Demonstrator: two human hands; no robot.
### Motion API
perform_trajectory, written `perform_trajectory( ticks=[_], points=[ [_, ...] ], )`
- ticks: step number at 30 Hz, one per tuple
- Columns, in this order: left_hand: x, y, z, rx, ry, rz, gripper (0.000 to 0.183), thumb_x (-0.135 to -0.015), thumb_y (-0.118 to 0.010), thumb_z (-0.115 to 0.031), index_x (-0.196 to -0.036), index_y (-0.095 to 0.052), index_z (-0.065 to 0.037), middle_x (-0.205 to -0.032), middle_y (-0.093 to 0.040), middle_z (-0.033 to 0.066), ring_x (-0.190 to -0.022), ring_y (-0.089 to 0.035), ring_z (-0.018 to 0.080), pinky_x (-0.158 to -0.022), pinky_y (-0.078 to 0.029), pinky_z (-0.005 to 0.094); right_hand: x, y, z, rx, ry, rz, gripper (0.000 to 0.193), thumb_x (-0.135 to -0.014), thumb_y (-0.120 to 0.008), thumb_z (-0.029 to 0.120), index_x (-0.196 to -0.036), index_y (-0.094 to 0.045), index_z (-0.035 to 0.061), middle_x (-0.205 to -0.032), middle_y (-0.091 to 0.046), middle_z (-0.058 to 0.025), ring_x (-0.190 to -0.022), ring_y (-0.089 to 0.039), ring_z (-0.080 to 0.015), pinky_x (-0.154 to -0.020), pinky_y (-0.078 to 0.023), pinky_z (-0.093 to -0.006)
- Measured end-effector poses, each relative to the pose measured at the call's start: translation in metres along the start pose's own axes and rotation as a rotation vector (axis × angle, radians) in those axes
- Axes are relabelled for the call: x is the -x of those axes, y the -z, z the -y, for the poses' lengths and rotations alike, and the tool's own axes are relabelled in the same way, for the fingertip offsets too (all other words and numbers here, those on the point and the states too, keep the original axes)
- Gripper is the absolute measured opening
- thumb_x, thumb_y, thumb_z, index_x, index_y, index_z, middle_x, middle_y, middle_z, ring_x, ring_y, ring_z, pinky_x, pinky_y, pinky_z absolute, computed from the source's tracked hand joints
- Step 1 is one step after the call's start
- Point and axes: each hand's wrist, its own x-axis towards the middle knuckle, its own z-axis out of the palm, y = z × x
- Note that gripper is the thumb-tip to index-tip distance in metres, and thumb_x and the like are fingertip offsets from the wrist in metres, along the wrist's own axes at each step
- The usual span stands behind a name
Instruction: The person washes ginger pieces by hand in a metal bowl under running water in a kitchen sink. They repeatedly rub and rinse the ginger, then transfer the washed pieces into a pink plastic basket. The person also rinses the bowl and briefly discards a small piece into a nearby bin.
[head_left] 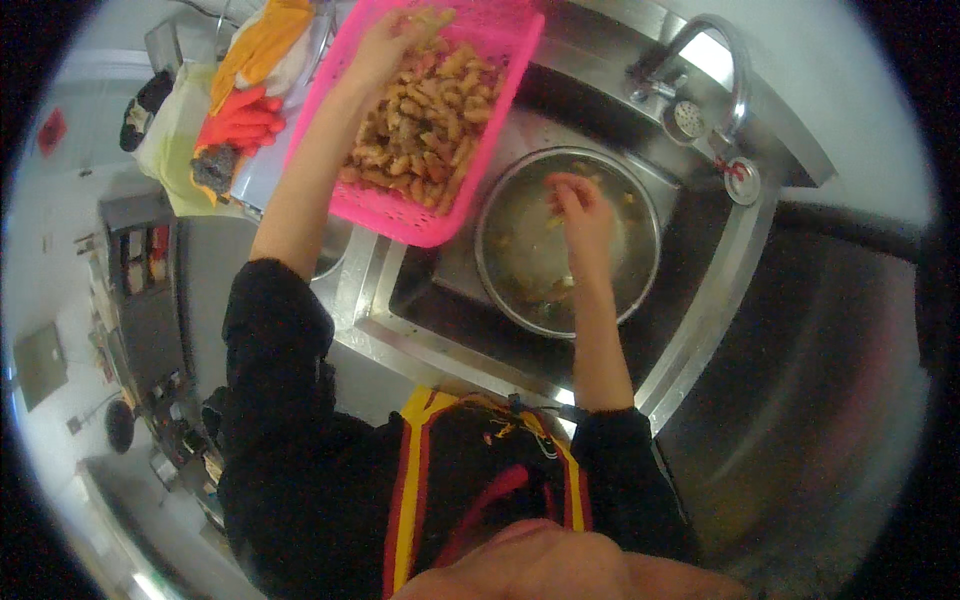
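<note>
Tan pieces (425, 125) lie beside, perhaps in, the left grip (385, 45).

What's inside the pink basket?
The pink basket holds a heap of knobbly, brownish pieces; the left hand is at its far end. Whatever lies beneath the top layer is covered and cannot be seen.

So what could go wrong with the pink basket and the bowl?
The pink basket seems to jut over the sink, so a bump might tip it. Its heaped knobbly pieces could tumble out near the left hand. The right hand could splash water from the metal bowl.
</note>
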Motion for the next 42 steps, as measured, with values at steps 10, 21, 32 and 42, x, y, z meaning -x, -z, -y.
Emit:
perform_trajectory(
  ticks=[10, 21, 32, 42],
  points=[
    [0.113, -0.1, -0.12, 0.022, 0.136, 0.193, 0.038, -0.083, -0.048, -0.001, -0.12, -0.05, 0.001, -0.103, -0.06, 0.0055, -0.086, -0.055, 0.0102, -0.073, -0.045, 0.0227, -0.01, -0.062, 0.124, -0.166, 0.454, 0.03, 0.04, -0.082, -0.058, 0.004, -0.119, -0.047, 0.0039, -0.105, -0.055, -0.0084, -0.089, -0.056, -0.0143, -0.071, -0.049, -0.0267],
    [0.148, -0.137, -0.145, -0.049, 0.056, 0.149, 0.033, -0.081, -0.049, 0.003, -0.114, -0.052, 0.006, -0.077, -0.061, 0.006, -0.06, -0.056, 0.0105, -0.054, -0.047, 0.0235, 0.011, -0.044, 0.143, -0.307, 0.245, -0.006, 0.018, -0.082, -0.062, 0.014, -0.092, -0.051, 0.0034, -0.072, -0.053, -0.0028, -0.052, -0.049, -0.0085, -0.039, -0.037, -0.0225],
    [0.151, -0.151, -0.14, -0.31, -0.101, 0.109, 0.036, -0.08, -0.049, 0.002, -0.117, -0.051, 0.004, -0.069, -0.061, 0.0073, -0.055, -0.057, 0.0104, -0.051, -0.047, 0.0232, 0.015, -0.022, 0.144, -0.511, 0.058, 0.168, 0.016, -0.085, -0.05, 0.009, -0.1, -0.049, 0.0034, -0.071, -0.052, -0.0024, -0.05, -0.044, -0.0084, -0.045, -0.035, -0.0212],
    [0.151, -0.159, -0.137, -0.279, -0.073, 0.133, 0.039, -0.08, -0.051, 0.004, -0.119, -0.051, 0.002, -0.07, -0.062, 0.0079, -0.057, -0.058, 0.01, -0.05, -0.047, 0.0233, 0.016, -0.014, 0.141, -0.62, 0.029, 0.2, 0.018, -0.084, -0.047, 0.008, -0.101, -0.047, 0.0032, -0.073, -0.052, -0.0041, -0.051, -0.045, -0.0096, -0.045, -0.035, -0.0213]
  ],
)
